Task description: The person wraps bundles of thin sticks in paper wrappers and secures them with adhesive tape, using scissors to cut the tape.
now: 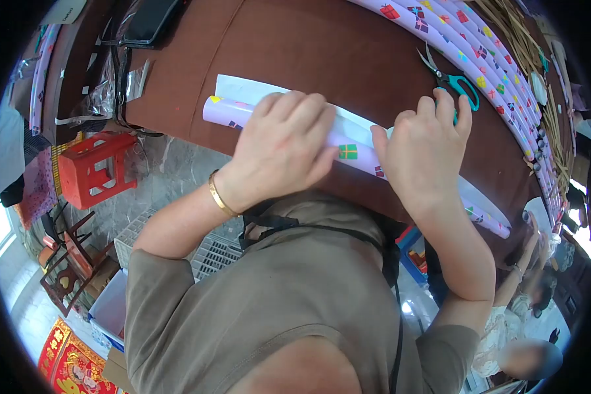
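two hands, both palm down on one lilac paper roll (364,155) w/ gift-box print, lying slantwise on the near edge of the brown table (295,46), right in front of the person. left hand (279,148) is curled over the roll's left half, fingers bent to the far side, thumb along the near side; looks like a hold, prob. to keep the paper tight. right hand (423,148) lies over the right half, fingers bent, thumb toward the left hand; fingertips' undersides hidden, so can't tell if it grips or just presses. hands set apart prob. b/c the roll is long & needs even pressure.

a white flap (249,90) of the paper's plain side shows along the far side, so the roll isn't fully closed.

teal-handled scissors (444,79) lie w/ blades apart just beyond the right hand, prob. parked within reach. more printed rolls (466,62) lie side by side at far right, prob. stacked there to leave working rm. black item (152,23) at far left; red stool (95,167) on the floor, left. another person's arm (515,279) at right, well apart.
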A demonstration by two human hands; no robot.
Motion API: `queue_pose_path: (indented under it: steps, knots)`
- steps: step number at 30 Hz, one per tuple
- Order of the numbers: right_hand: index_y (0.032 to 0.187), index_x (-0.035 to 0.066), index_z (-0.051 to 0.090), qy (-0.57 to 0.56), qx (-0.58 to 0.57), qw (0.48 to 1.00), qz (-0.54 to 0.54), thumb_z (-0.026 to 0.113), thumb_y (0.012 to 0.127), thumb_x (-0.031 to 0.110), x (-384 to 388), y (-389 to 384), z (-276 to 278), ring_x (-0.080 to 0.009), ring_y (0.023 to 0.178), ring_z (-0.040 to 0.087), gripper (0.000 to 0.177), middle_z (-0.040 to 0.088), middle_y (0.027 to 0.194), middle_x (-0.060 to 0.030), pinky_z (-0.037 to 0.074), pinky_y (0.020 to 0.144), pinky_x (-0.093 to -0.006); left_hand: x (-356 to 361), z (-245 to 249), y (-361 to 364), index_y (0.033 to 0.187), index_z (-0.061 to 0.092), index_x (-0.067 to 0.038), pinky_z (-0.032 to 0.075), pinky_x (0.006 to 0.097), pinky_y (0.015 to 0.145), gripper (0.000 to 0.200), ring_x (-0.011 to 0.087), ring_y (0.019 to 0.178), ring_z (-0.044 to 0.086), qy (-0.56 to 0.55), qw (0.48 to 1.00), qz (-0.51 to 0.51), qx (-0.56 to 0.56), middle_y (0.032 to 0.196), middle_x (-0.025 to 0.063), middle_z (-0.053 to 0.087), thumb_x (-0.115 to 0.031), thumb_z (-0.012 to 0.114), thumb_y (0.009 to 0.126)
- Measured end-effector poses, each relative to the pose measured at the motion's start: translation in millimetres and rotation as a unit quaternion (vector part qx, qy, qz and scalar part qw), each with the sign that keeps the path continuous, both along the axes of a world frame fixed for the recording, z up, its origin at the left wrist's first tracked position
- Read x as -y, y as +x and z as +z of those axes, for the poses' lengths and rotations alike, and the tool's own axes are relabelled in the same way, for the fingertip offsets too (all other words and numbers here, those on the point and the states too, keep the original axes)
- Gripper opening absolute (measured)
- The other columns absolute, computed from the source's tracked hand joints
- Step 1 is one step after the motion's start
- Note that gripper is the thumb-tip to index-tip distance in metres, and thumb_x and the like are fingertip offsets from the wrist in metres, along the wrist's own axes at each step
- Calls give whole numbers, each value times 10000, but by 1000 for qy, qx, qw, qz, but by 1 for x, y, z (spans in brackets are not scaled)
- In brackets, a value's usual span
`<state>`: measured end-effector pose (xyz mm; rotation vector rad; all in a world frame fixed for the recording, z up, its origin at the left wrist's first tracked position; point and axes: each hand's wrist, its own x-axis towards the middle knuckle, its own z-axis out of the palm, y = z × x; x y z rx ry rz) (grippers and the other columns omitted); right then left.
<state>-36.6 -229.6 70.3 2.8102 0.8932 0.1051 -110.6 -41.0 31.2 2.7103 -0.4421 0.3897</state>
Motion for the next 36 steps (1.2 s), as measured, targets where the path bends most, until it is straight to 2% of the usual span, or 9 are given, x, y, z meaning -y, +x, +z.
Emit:
queue_pose_path:
  steps: [2, 7, 9, 16, 17, 18, 25, 30, 36]
  knots:
    - [750, 25, 761, 1, 11, 1000, 4, 766, 748, 356, -1, 0, -1, -324, 1163, 550, 331, 667, 925, -149, 309, 1112, -517, 10, -2, 4, 1079, 628, -26, 467, 366, 863, 402, 233, 996, 571, 5, 998, -57, 28, 1039, 77, 586, -289, 703, 784]
    - [733, 18, 752, 23, 16, 1000, 3, 775, 750, 369, 6, 1, 5, -326, 1112, 574, 352, 676, 899, -154, 348, 1072, -525, 22, -7, 0, 1120, 611, -21, 474, 368, 911, 486, 240, 1045, 577, -44, 996, -76, -15, 1094, 93, 603, -307, 745, 751]
    - [734, 17, 752, 23, 19, 1000, -3, 775, 751, 377, 9, 1, 7, -326, 1103, 578, 362, 678, 894, -156, 355, 1064, -525, 21, -11, -2, 1217, 612, -35, 497, 403, 914, 547, 280, 1101, 593, -47, 996, -76, -15, 1231, 115, 593, -382, 724, 810]
    - [744, 7, 751, 35, 31, 999, 6, 767, 766, 408, 10, 0, 2, -321, 1093, 584, 402, 687, 892, -157, 359, 1060, -517, 20, -18, -5, 1255, 612, -54, 506, 403, 902, 572, 270, 1103, 622, -48, 996, -69, -1, 1235, 112, 628, -417, 718, 825]
    - [744, 7, 751, 34, 31, 999, 5, 767, 766, 408, 11, 1, 3, -321, 1093, 584, 402, 687, 892, -157, 359, 1060, -517, 20, -18, -6, 1244, 594, -45, 502, 387, 884, 582, 266, 1104, 611, -41, 997, -72, 4, 1236, 122, 617, -389, 735, 796]
    - [754, 1, 750, 31, 13, 999, -3, 754, 781, 413, 12, 1, 5, -326, 1092, 584, 413, 689, 899, -166, 362, 1053, -513, 20, -18, -6, 1234, 576, -37, 498, 372, 867, 595, 262, 1104, 601, -34, 997, -74, 10, 1236, 132, 607, -361, 752, 767]
    - [793, -25, 739, 19, -60, 997, -51, 697, 840, 440, 55, 6, 26, -353, 1089, 580, 469, 691, 927, -177, 382, 999, -493, 20, -18, -6, 1236, 576, -38, 495, 365, 835, 584, 262, 1099, 606, -20, 997, -77, 22, 1245, 134, 613, -376, 738, 788]
    - [771, -15, 690, -13, -65, 991, -120, 710, 835, 435, 96, 1, 39, -352, 1220, 527, 455, 672, 1012, -137, 319, 1066, -494, 21, -20, -5, 1210, 597, -38, 496, 365, 816, 548, 257, 1093, 609, -2, 997, -73, 27, 1248, 132, 613, -392, 714, 809]
    - [789, -22, 703, -12, -24, 988, -150, 728, 812, 441, 103, -11, 22, -352, 1245, 506, 464, 668, 1045, -141, 307, 1084, -510, 21, -17, -3, 1206, 610, -28, 495, 367, 813, 545, 254, 1090, 615, 4, 997, -79, 7, 1239, 126, 620, -410, 692, 826]
